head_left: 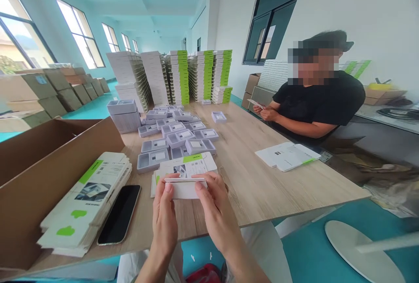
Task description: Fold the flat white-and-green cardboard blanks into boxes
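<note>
Both hands (188, 206) grip a white carton flap (184, 188), hiding its lower edge.

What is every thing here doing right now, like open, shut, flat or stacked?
small white box: gripped by both hands
left hand: shut on box
right hand: shut on box
phone: screen dark, lying flat
cardboard carton: open
flat box sleeves: unfolded, stacked
grey trays: open, scattered
</note>
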`<state>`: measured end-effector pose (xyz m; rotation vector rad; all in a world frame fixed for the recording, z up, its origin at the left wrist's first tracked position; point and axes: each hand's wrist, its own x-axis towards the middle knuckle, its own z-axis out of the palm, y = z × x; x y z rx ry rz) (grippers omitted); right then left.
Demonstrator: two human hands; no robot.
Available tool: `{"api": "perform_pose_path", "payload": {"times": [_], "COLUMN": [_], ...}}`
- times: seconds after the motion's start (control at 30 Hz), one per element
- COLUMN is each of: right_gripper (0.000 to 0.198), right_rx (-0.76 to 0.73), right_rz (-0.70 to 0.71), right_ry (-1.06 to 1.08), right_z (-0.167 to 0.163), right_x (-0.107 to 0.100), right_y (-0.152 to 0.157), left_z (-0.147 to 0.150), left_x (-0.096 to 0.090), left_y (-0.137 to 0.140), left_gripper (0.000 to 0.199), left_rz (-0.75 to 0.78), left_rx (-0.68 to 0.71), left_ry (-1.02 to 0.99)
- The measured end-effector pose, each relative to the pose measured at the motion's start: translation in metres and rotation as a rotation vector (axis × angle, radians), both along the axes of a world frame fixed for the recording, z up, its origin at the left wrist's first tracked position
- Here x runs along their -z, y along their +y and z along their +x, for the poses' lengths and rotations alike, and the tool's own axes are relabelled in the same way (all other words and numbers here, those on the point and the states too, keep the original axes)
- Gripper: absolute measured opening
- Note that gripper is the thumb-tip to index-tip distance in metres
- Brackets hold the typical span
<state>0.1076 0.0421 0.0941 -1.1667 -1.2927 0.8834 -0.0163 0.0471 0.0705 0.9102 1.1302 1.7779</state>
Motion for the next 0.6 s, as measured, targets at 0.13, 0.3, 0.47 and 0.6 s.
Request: {"api": "perform_pose_path", "payload": {"times": [0.13, 0.3, 0.47, 0.6], "right_gripper": [0.032, 0.028, 0.026, 0.021], "right_rx": [0.045, -0.055, 0.008, 0.003], "right_rz": [0.134, 0.155, 0.068, -0.044], "right_ry": [0.067, 0.280, 0.418, 0.538], "right_z": [-0.015, -0.025, -0.018, -0.009], "right_x": [0.017, 0.022, -0.001, -0.015], "right_y": [-0.004, -0.013, -0.018, -0.017], "left_z": [0.013, 0.016, 0.010, 0.013], "left_x": [0.000, -0.006, -0.003, -0.003], "left_y": [-0.008, -0.018, -0.027, -0.029], "left_gripper": [0.036, 0.028, 0.039, 0.036], "left_rz": [0.029, 0.073, 0.118, 0.258], "left_rx": [-0.049, -0.082, 0.030, 0.065], "left_ry": [-0.055, -0.119, -0.005, 0.306]}}
